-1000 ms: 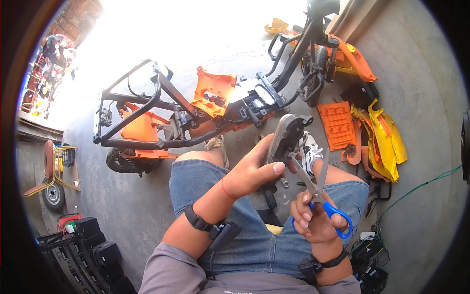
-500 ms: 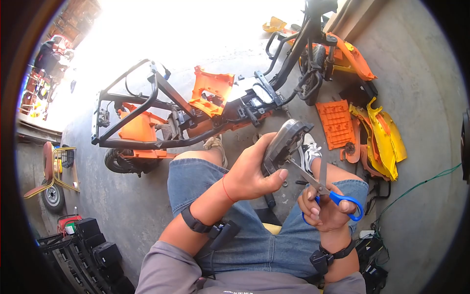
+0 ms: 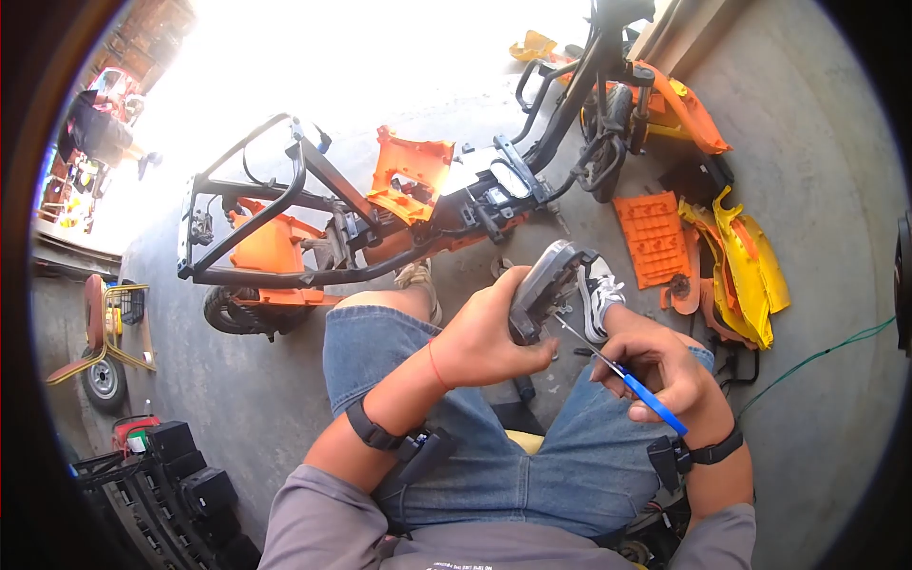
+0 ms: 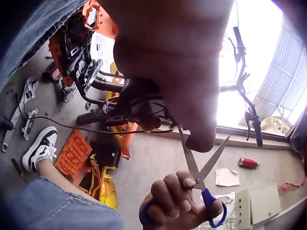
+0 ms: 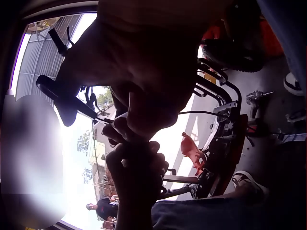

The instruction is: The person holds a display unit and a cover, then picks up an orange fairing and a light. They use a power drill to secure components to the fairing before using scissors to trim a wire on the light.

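Note:
My left hand (image 3: 486, 337) grips a dark grey moulded housing (image 3: 543, 290), thumb on the near side. A small light-coloured end (image 3: 563, 310) sticks out of its underside. In the left wrist view a thin dark cable (image 4: 81, 127) runs across to that spot. Blue-handled scissors (image 3: 655, 407) are in my right hand (image 3: 673, 369), edge-on in the head view, tips close to the housing's underside. The left wrist view shows the scissors' blades (image 4: 207, 165) spread apart, one tip beside my left thumb. The right wrist view is dark, with the right hand (image 5: 139, 91) covering most of the work.
A stripped scooter frame (image 3: 309, 281) stands ahead. Orange panels (image 3: 654, 242) and yellow panels (image 3: 760, 280) lie to the right. Black boxes (image 3: 171, 442) sit at lower left by a loose wheel (image 3: 103, 380). A power tool (image 5: 256, 101) and wrench (image 4: 20, 112) lie on the floor.
My right hand has moved right and turned over, so the scissors have gone from flat to edge-on. The left hand keeps hold of the housing, shifted slightly. A background person at far left has moved.

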Demonstrator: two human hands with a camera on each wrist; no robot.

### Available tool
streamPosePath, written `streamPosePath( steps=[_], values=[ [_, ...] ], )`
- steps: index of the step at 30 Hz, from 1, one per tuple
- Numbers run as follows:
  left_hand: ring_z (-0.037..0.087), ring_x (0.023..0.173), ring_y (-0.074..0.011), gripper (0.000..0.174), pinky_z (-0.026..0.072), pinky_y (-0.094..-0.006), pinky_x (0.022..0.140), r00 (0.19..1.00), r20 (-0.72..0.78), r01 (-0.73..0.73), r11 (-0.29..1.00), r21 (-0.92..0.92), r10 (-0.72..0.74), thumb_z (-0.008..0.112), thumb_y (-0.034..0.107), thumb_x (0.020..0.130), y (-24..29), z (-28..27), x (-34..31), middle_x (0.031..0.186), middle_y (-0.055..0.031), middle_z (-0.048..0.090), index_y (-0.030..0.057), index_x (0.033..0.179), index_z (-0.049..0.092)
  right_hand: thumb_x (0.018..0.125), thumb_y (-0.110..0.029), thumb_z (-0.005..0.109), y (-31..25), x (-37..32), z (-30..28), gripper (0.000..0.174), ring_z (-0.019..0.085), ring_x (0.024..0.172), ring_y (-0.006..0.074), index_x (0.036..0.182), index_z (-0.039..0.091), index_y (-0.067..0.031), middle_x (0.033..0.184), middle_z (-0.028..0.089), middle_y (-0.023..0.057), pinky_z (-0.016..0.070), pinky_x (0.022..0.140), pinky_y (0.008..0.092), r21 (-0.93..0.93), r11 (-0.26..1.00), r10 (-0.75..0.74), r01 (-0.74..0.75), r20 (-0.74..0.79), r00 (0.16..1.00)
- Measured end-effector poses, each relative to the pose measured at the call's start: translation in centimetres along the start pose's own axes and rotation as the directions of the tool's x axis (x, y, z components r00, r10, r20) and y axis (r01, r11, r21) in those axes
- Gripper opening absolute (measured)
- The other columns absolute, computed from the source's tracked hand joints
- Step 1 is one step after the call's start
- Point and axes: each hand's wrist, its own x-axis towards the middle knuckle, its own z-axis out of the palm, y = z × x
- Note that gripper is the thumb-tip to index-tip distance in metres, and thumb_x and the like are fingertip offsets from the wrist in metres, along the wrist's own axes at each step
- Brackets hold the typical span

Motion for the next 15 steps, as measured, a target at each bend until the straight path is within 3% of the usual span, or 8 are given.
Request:
streamPosePath(
  steps=[2, 3, 5, 8, 9, 10, 12, 15],
  values=[
    [0.066, 0.096, -0.0233, 0.068, 0.051, -0.0342, 0.086, 0.994, 0.075, 0.079, 0.996, 0.028, -0.081, 0.077, 0.013, 0.07, 0.2, -0.2, 0.1, 0.104, -0.0199, 0.066, -0.0041, 0.128, 0.046, 0.063, -0.026, 0.079, -2.5, 0.3, -1.0, 0.051, 0.055, 0.07, 0.0104, 0.103, 0.064, 0.0022, 0.078, 0.06, 0.0029, 0.0435, 0.065, 0.0228, -0.462, 0.88, 0.163, -0.111, 0.074, 0.984],
    [0.066, 0.096, -0.0233, 0.068, 0.051, -0.0342, 0.086, 0.994, 0.078, 0.08, 0.996, 0.03, -0.083, 0.077, 0.013, 0.07, 0.0, -0.3, 0.1, 0.104, -0.0199, 0.066, -0.0041, 0.128, 0.046, 0.063, -0.026, 0.079, -3.2, 0.5, -1.2, 0.051, 0.055, 0.07, 0.0104, 0.103, 0.064, 0.0022, 0.078, 0.06, 0.0029, 0.0435, 0.065, 0.0228, -0.459, 0.881, 0.162, -0.111, 0.073, 0.984],
    [0.061, 0.093, -0.0128, 0.069, 0.0511, -0.0289, 0.082, 0.972, 0.169, 0.156, 0.986, 0.066, -0.165, 0.077, 0.008, 0.073, -0.6, -0.3, 0.3, 0.103, -0.0099, 0.064, -0.0023, 0.133, 0.044, 0.062, -0.023, 0.074, -4.3, 1.0, -1.3, 0.043, 0.06, 0.069, 0.018, 0.098, 0.067, -0.0014, 0.078, 0.063, 0.0064, 0.048, 0.063, 0.031, -0.755, 0.647, 0.07, 0.107, 0.199, 0.978],
    [0.062, 0.087, -0.0122, 0.064, 0.0526, -0.0285, 0.075, 0.853, 0.358, 0.387, 0.921, 0.055, -0.38, 0.075, 0.006, 0.075, -0.3, -1.3, 0.7, 0.099, -0.0077, 0.064, -0.0018, 0.131, 0.045, 0.062, -0.022, 0.069, -7.3, 1.7, -0.2, 0.036, 0.063, 0.072, 0.0271, 0.092, 0.067, -0.0027, 0.082, 0.065, 0.0112, 0.0509, 0.066, 0.0395, -0.908, 0.404, 0.193, 0.108, 0.2, 0.96],
    [0.061, 0.081, -0.0111, 0.06, 0.0527, -0.0275, 0.066, 0.91, 0.359, 0.22, 0.975, 0.008, -0.208, 0.073, 0.007, 0.075, -2.5, -0.9, 0.5, 0.096, -0.0064, 0.064, -0.0012, 0.129, 0.046, 0.064, -0.021, 0.068, -8.7, 1.9, 0.9, 0.029, 0.065, 0.078, 0.0311, 0.086, 0.068, -0.0015, 0.082, 0.066, 0.0131, 0.0521, 0.069, 0.042, -0.961, 0.263, 0.296, 0.087, 0.166, 0.941],
    [0.061, 0.081, -0.0111, 0.06, 0.0527, -0.0275, 0.066, 0.91, 0.359, 0.219, 0.976, 0.014, -0.209, 0.073, 0.007, 0.075, -2.1, -1.0, 0.7, 0.096, -0.0064, 0.064, -0.0012, 0.129, 0.046, 0.064, -0.021, 0.068, -9.1, 1.9, 1.9, 0.029, 0.065, 0.078, 0.0311, 0.086, 0.068, -0.0015, 0.082, 0.066, 0.0131, 0.0521, 0.069, 0.042, -0.96, 0.265, 0.29, 0.09, 0.168, 0.942],
    [0.061, 0.076, -0.0111, 0.059, 0.0521, -0.0273, 0.06, 0.852, 0.442, 0.335, 0.941, -0.047, -0.282, 0.071, 0.006, 0.075, -1.3, -1.4, 1.2, 0.093, -0.0054, 0.063, -0.0018, 0.128, 0.046, 0.066, -0.02, 0.068, -8.9, 1.5, 3.9, 0.024, 0.065, 0.081, 0.0302, 0.082, 0.068, -0.0015, 0.083, 0.066, 0.0129, 0.0524, 0.069, 0.0401, -0.975, -0.135, 0.315, 0.175, 0.125, 0.941],
    [0.062, 0.075, -0.0134, 0.059, 0.0524, -0.0285, 0.061, 0.822, 0.468, 0.339, 0.939, 0.057, -0.325, 0.07, 0.009, 0.074, -1.2, -1.3, 1.4, 0.091, -0.0092, 0.064, -0.0036, 0.127, 0.046, 0.069, -0.02, 0.071, -7.9, 1.8, 6.6, 0.022, 0.061, 0.087, 0.0256, 0.085, 0.072, -0.0048, 0.088, 0.066, 0.0102, 0.0505, 0.068, 0.0353, -0.879, -0.385, 0.433, 0.282, 0.098, 0.896]
  ],
)
